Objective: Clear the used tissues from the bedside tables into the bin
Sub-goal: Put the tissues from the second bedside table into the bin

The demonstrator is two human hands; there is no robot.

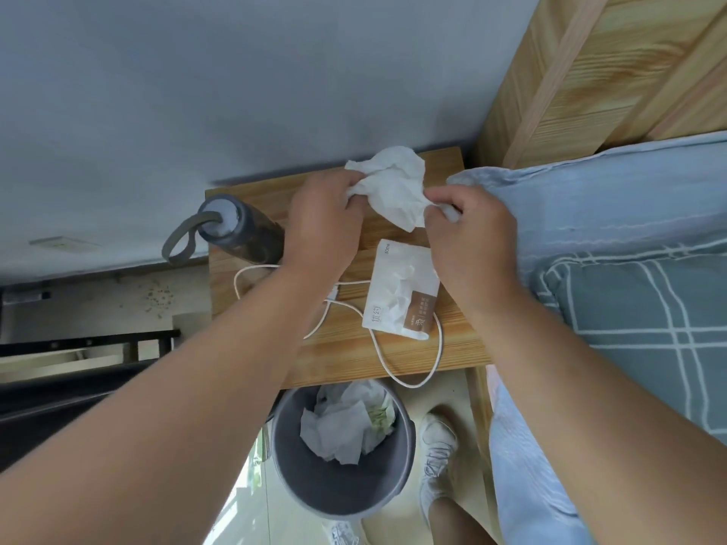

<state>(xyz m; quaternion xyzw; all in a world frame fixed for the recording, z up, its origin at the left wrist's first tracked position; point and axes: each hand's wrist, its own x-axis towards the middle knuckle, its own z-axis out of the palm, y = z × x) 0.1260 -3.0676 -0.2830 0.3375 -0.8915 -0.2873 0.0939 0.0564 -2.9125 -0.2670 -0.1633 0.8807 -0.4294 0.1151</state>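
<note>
- A grey bin (284,446) stands on the floor against the near edge of the table, with crumpled tissues (342,430) already lying inside it. A pale shoe (436,446) is just to its right.
- The wooden bedside table (354,356) carries a white cable (411,385), which loops over its near edge.
- A flat white tissue pack (397,293) lies on the table, over part of the cable and partly under the right wrist.
- The left hand (322,222) has its fingers curled round the left edge of a used tissue (397,186) and grips it.
- The right hand (472,234) pinches the tissue's lower right corner between curled fingers and thumb.
- The tissue is crumpled and stretched between both hands over the far half of the table. I cannot tell whether it touches the wood.
- A dark bottle (244,234) with a grey loop strap stands at the table's far left corner.
- A checked pillow (637,328) and blue bedding lie to the right, below a wooden headboard (590,72).
</note>
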